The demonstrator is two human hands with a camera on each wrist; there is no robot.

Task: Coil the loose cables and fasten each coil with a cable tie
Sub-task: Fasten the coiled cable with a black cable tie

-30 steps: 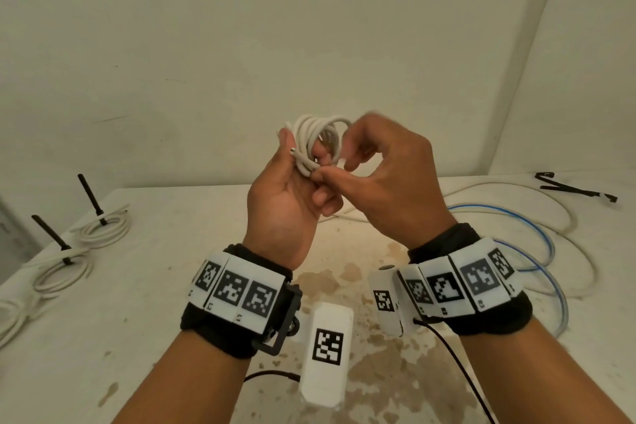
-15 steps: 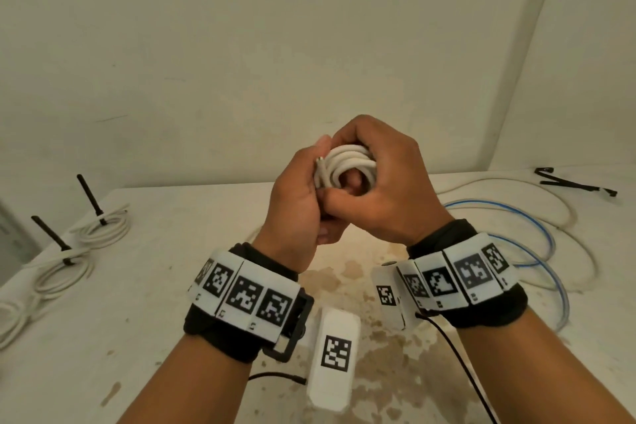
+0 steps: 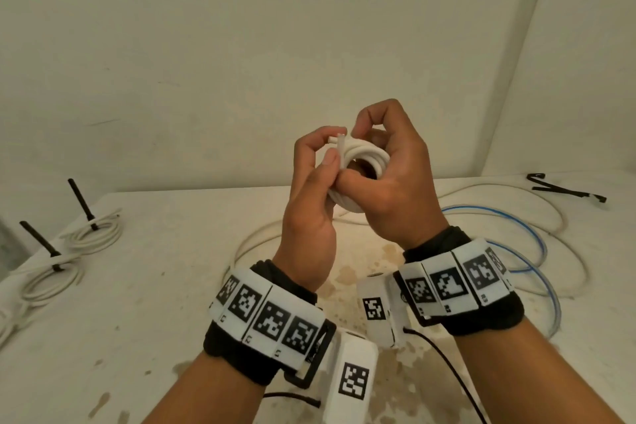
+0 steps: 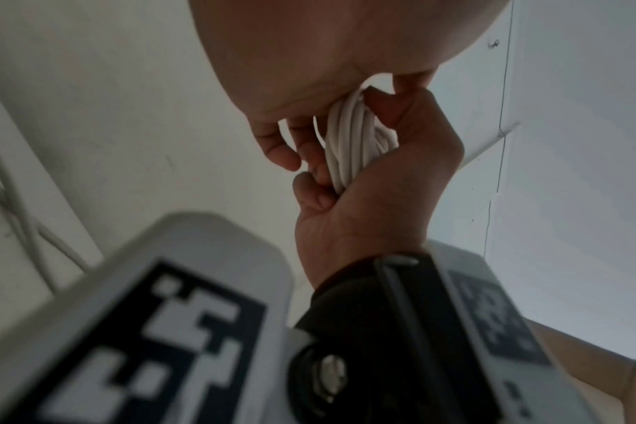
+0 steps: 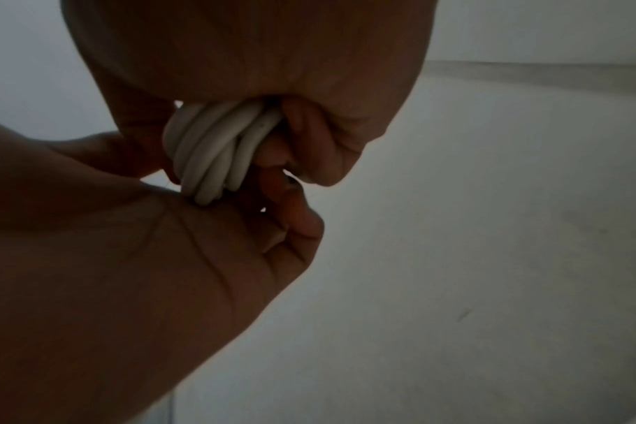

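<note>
Both hands hold a small white cable coil in the air above the table. My left hand grips the coil's left side, thumb and index finger pinching the strands near a loose cable end that sticks up. My right hand curls round the coil from the right, thumb under it and fingers arched over the top. The bundled strands of the cable coil show between both palms in the left wrist view, and the cable coil shows likewise in the right wrist view. No cable tie is on this coil.
Two tied white coils with upright black ties lie at the table's left. Loose white cable and blue cable sprawl on the right. Spare black cable ties lie at the far right. The table is stained in the middle.
The hands had closed tightly round the coil half a second ago; now the right fingers have lifted and arched, exposing the coil, and the cable end stands up by my left index finger.
</note>
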